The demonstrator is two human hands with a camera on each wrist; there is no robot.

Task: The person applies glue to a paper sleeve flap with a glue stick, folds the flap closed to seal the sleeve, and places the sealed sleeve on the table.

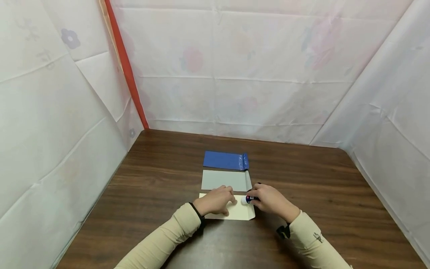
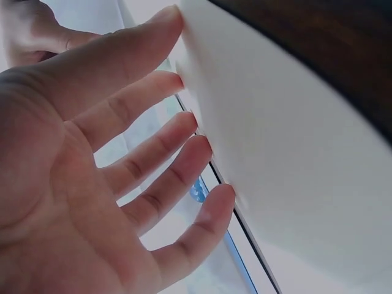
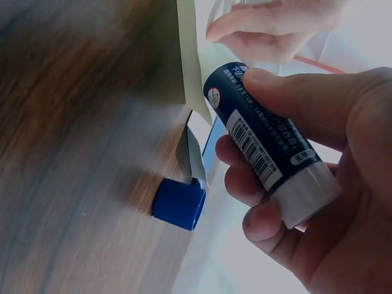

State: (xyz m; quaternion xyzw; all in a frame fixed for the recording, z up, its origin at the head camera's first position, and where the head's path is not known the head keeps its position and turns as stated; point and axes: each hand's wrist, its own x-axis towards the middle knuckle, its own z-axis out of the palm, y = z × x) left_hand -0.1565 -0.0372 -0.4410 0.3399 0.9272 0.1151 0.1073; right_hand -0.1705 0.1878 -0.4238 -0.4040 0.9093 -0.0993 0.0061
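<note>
A pale cream sheet (image 1: 240, 213) lies flat nearest the person, with a folded flap at its right end. My left hand (image 1: 216, 201) rests on it, spread fingertips touching the paper in the left wrist view. In my right hand (image 1: 271, 200), thumb and fingers grip a navy glue stick (image 3: 260, 131) with a white base. Its working end is over the sheet's right part, near the fold. A blue cap (image 3: 177, 204) sits on the table beside the papers in the right wrist view.
Behind the cream sheet lie a light grey sheet (image 1: 223, 180) with a raised right flap and a blue sheet (image 1: 221, 160) with glossy whitish marks near its fold. White patterned sheeting (image 1: 235, 101) encloses the brown wooden table (image 1: 161, 179) at the back and sides.
</note>
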